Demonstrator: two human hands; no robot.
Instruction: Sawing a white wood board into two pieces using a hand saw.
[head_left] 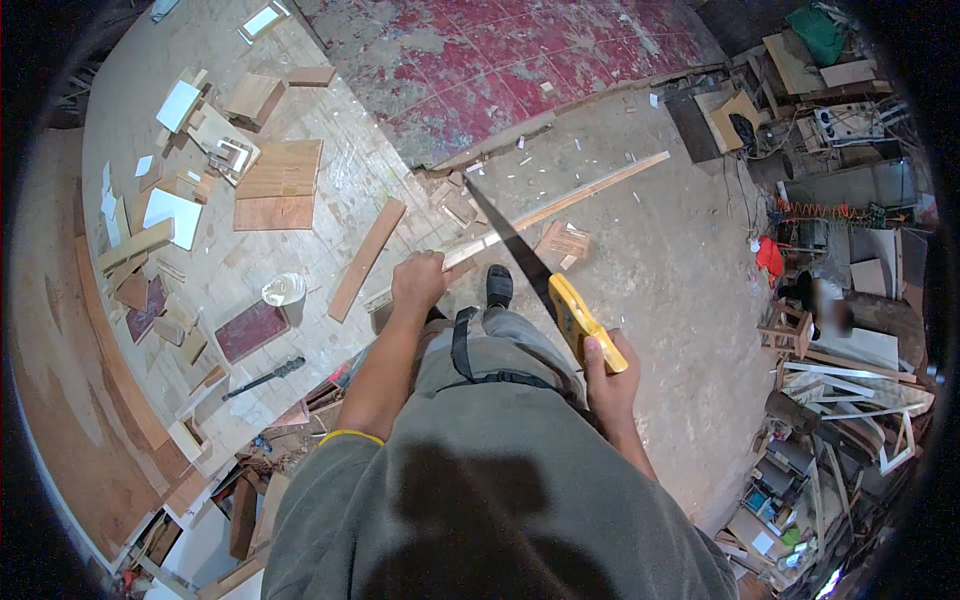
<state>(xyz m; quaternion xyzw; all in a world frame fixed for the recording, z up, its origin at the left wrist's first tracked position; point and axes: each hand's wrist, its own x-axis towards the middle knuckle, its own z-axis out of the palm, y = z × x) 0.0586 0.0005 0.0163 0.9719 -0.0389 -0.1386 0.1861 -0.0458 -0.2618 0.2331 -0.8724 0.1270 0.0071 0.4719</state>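
Observation:
My left hand (418, 282) grips a long, pale wooden strip (590, 195) near its lower-left end, over the edge of the worktable (350, 130). The strip reaches out diagonally to the upper right over the concrete floor. My right hand (607, 365) is wrapped round the yellow handle (570, 310) of a handsaw. Its long dark blade (518, 240) points up and left across the strip, to the right of my left hand; whether the teeth touch the wood I cannot tell. A short reddish board (365, 260) lies on the table left of my left hand.
The table holds plywood squares (275, 185), several offcuts, a white bucket (283, 290) and a dark bar-like tool (262, 380). My shoe (499, 287) stands on concrete beside wood scraps (565, 240). Red tiled floor (480, 50) lies beyond. Clutter lines the right, where a blurred person (830, 310) appears.

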